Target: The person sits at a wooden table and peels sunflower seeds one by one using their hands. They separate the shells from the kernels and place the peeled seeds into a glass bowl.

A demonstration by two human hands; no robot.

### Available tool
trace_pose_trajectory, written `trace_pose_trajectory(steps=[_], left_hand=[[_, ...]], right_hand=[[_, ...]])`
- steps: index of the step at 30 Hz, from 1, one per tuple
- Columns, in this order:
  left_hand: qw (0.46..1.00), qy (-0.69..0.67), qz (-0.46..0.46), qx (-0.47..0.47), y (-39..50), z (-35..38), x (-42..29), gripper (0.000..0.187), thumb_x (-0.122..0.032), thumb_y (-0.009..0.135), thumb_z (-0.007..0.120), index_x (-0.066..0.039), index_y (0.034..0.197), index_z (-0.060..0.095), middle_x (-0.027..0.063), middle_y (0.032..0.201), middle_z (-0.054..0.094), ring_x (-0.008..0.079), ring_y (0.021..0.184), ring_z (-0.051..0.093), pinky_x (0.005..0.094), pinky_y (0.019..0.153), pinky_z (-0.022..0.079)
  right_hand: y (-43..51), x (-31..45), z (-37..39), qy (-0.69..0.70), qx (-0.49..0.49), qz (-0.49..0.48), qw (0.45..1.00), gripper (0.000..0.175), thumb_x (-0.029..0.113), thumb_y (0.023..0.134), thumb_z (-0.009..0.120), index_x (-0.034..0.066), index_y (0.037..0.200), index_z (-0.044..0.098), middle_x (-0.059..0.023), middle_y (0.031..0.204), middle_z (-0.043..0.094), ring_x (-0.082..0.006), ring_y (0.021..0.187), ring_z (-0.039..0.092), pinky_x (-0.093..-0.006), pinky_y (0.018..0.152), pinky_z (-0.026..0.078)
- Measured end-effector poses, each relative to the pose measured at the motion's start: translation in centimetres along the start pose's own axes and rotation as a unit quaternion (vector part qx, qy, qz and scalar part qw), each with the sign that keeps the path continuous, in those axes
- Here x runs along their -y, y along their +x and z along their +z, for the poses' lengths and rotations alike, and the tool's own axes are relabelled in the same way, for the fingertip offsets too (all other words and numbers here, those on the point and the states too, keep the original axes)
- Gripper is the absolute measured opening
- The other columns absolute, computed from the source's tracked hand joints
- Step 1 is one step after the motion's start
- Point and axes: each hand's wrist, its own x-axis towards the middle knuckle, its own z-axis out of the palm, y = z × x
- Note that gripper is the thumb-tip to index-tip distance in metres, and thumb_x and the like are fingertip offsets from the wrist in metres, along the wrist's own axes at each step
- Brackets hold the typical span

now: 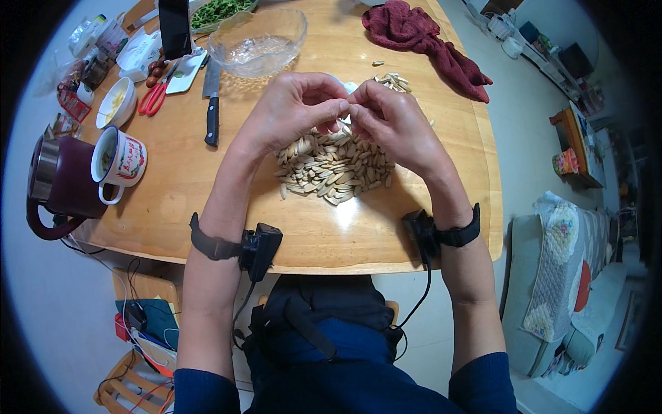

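Observation:
My left hand and my right hand meet above a large pile of sunflower seeds in their shells. Thumbs and index fingers of both hands are pinched tip to tip on what appears to be a single seed, mostly hidden by the fingers. Behind the fingertips, a white dish or paper shows only in part. A smaller heap of pale shells or seeds lies just beyond my right hand. One seed rests apart on the wooden table.
Beyond my left hand are a kitchen knife, a clear bowl, red-handled scissors and a phone. An enamel mug, a white bowl and a kettle stand left. A maroon cloth lies far right. Cables hang from both wrist straps.

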Motion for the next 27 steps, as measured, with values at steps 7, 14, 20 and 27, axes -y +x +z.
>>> trace_pose_trajectory(steps=[7,14,20,27], left_hand=[[0.999,-0.024,-0.015,-0.015,0.0,0.1,0.1,0.021,-0.004,0.088,0.059,0.001,0.107,0.064,0.0063,0.085,0.068,0.0083,0.066,0.062,0.0216,0.059,0.052],[0.973,0.01,0.07,-0.221,0.5,-4.5,-0.2,0.022,-0.002,0.086,0.059,0.005,0.106,0.061,0.0135,0.084,0.068,0.014,0.066,0.066,0.0222,0.056,0.053],[0.874,0.286,0.072,-0.386,3.6,-10.8,-0.3,0.014,-0.01,0.084,0.064,0.001,0.091,0.069,0.0069,0.073,0.069,0.0099,0.058,0.065,0.0224,0.05,0.05],[0.775,0.497,0.162,-0.355,5.1,-10.9,0.2,0.02,-0.004,0.076,0.063,-0.004,0.096,0.069,0.0105,0.08,0.069,0.0187,0.074,0.066,0.0299,0.068,0.052]], right_hand=[[0.1,-0.3,0.0,-0.028,-0.021,0.004,0.999,0.018,0.014,0.09,0.057,-0.0037,0.09,0.059,-0.0136,0.069,0.064,-0.0201,0.06,0.062,-0.0326,0.059,0.049],[1.1,-2.3,-3.0,0.061,-0.13,0.076,0.987,0.016,0.012,0.093,0.056,-0.0031,0.095,0.058,-0.0043,0.072,0.061,-0.0086,0.06,0.056,-0.022,0.053,0.046],[1.8,-4.7,-5.5,0.021,-0.256,0.104,0.961,0.018,0.013,0.087,0.06,-0.0045,0.086,0.062,-0.0071,0.066,0.065,-0.0085,0.055,0.059,-0.0233,0.05,0.047],[1.8,-6.4,-6.0,-0.016,-0.222,0.113,0.968,0.019,0.013,0.086,0.063,-0.0021,0.097,0.062,-0.0073,0.08,0.066,-0.0079,0.06,0.058,-0.0227,0.052,0.047]])
